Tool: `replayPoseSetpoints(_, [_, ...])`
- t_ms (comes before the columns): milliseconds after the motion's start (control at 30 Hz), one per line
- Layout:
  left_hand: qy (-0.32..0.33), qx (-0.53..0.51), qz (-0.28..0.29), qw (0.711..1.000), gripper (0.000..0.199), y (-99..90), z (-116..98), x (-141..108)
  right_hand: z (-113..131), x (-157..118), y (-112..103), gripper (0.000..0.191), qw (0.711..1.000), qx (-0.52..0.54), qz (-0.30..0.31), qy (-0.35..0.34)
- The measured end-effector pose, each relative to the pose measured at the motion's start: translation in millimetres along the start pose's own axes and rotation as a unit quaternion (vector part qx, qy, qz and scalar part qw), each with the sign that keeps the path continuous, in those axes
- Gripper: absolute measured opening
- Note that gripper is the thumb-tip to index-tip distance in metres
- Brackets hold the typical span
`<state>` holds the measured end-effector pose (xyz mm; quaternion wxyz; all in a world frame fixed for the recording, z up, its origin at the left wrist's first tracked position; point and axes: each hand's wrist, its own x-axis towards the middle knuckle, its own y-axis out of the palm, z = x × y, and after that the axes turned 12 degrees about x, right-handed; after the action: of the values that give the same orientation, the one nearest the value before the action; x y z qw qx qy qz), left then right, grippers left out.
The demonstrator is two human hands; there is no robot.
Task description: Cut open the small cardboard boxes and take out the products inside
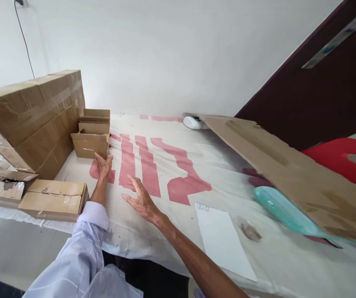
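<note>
My left hand (103, 166), fingers apart and holding nothing, is at the near lower corner of an open cardboard box (90, 145). Whether it touches the box I cannot tell. The box has its flaps raised, and its inside is mostly hidden. To the right and nearer to me, my right hand (141, 203) is over the cloth-covered table with its fingers spread and nothing in them. Red printed shapes (148, 174) on the white cloth (171, 223) lie beneath and beyond it.
Stacked taped cartons (41, 120) rise at the left, with a closed carton (53, 198) at the near edge. A white paper sheet (224, 240) and a crumpled brown scrap (251, 231) lie at the right. A cardboard sheet (289, 174) leans over a teal object (286, 211).
</note>
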<state>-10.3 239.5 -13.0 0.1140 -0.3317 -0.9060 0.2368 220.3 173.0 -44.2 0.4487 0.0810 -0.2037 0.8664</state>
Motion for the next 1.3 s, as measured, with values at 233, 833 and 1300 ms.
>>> replayPoseSetpoints(233, [0.095, 0.015, 0.101, 0.990, 0.071, -37.4, -19.8, -111.0, -0.9, -20.8, -14.3, 0.066, 0.998, 0.040, -0.035, 0.016])
replayPoseSetpoints(833, [0.337, 0.475, 0.221, 0.782, 0.099, -262.2, 30.5, -94.9, -20.4, -115.2, -74.7, 0.013, 0.872, -0.435, 0.076, 0.208])
replayPoseSetpoints(1300, [0.317, 0.281, 0.259, 0.868, 0.126, -213.3, 34.3, -138.8, 26.5, -100.9, -109.2, 0.041, 0.978, -0.032, -0.115, 0.170])
